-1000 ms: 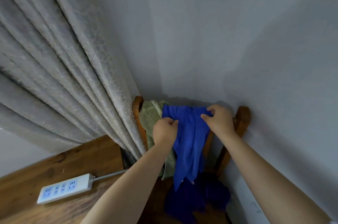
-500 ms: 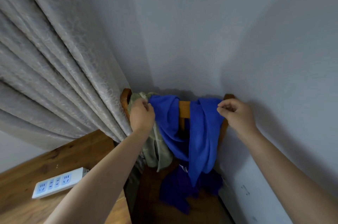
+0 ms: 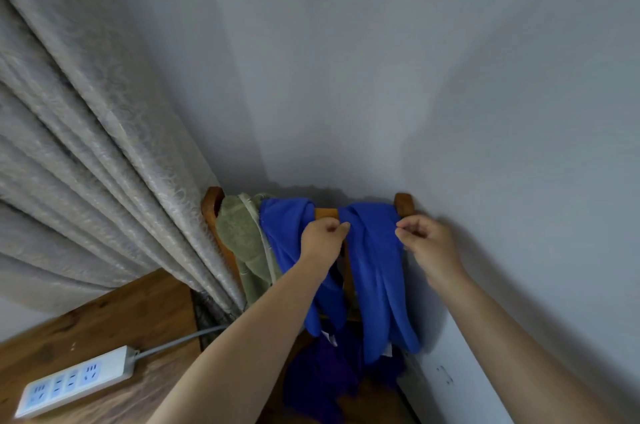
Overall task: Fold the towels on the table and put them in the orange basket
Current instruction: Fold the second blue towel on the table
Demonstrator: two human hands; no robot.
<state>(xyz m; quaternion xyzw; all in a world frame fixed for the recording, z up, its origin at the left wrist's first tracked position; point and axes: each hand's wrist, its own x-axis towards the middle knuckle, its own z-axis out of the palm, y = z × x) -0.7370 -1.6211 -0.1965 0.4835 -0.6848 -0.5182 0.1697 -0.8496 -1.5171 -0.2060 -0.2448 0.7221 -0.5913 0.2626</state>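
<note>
Nearest to me, a white power strip (image 3: 74, 383) lies on the wooden table (image 3: 114, 316). Further on, my left hand (image 3: 322, 240) pinches the inner edge of the blue towel (image 3: 375, 271), and my right hand (image 3: 429, 245) pinches its outer edge. This towel hangs over the chair back (image 3: 325, 214), with a green towel (image 3: 242, 240) beside it. Behind stands the grey curtain (image 3: 86, 153).

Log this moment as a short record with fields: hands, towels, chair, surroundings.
left hand: pinches the left edge of the right-hand blue towel
right hand: pinches that towel's right edge
other towels: second blue towel and green towel draped beside it
chair: wooden, top rail carrying all three towels
seat: dark blue cloth heaped
surroundings: curtain, power strip
basket: not in view
</note>
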